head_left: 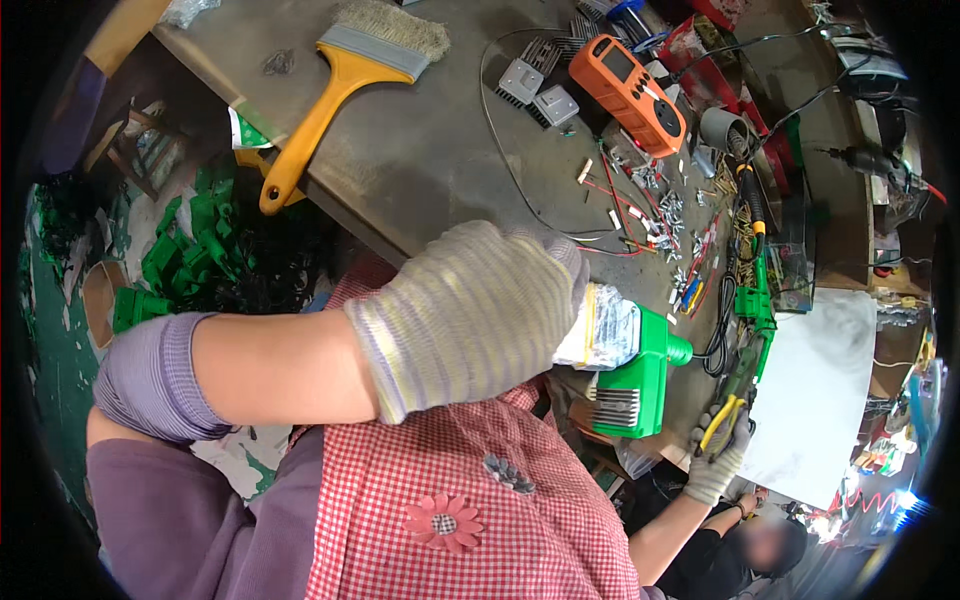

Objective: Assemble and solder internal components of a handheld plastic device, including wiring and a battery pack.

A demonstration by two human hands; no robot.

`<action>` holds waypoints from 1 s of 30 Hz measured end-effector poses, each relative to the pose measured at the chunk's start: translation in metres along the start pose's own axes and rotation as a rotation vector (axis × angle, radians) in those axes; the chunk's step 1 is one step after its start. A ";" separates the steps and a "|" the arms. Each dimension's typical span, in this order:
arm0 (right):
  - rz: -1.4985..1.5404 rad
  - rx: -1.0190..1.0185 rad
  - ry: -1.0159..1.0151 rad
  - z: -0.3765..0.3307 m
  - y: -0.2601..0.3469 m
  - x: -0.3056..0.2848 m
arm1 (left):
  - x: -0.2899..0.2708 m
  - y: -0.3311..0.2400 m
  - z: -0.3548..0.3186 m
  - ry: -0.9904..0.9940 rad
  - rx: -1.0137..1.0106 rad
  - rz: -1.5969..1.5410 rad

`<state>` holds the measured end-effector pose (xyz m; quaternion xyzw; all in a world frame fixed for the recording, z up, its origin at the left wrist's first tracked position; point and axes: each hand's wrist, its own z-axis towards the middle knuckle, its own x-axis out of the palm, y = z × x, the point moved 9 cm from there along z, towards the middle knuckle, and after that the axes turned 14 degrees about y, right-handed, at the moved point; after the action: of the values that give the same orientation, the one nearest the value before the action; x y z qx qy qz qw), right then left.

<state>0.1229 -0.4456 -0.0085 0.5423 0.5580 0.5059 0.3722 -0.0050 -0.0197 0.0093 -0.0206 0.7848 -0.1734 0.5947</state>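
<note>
My left hand (470, 310), in a grey-and-yellow striped knit glove, is closed with its back upward near the bench's front edge. From under its knuckles sticks out a white piece wrapped in clear plastic (608, 327). The far end of that piece meets a green plastic housing (650, 370) with metal fins and a round green stub. The fingertips are hidden beneath the glove. Farther right, my right hand (722, 445), also gloved, is closed round yellow-handled pliers (722, 425). Their dark jaws point away from me, toward another green plastic part (757, 305).
A wide yellow-handled brush (345, 95) lies on the bench (420, 160), beside finned metal blocks (538, 92) and an orange meter (628, 95). Loose screws and wires (650, 210) are scattered beyond my hands. Green parts (200, 240) pile at left. Another person (700, 565) is at lower right.
</note>
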 end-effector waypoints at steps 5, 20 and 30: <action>-0.538 -0.038 0.214 -0.050 0.022 0.092 | 0.000 0.004 0.009 -0.140 0.126 0.132; -1.689 -0.462 0.690 -0.077 0.044 0.233 | 0.007 0.018 0.012 -0.231 0.162 0.132; -0.772 -0.434 0.244 -0.085 0.074 0.162 | 0.040 -0.026 -0.013 0.281 0.256 -0.561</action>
<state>0.0357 -0.3072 0.1023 0.1407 0.6402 0.4954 0.5701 -0.0336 -0.0503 -0.0170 -0.1370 0.7946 -0.4286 0.4077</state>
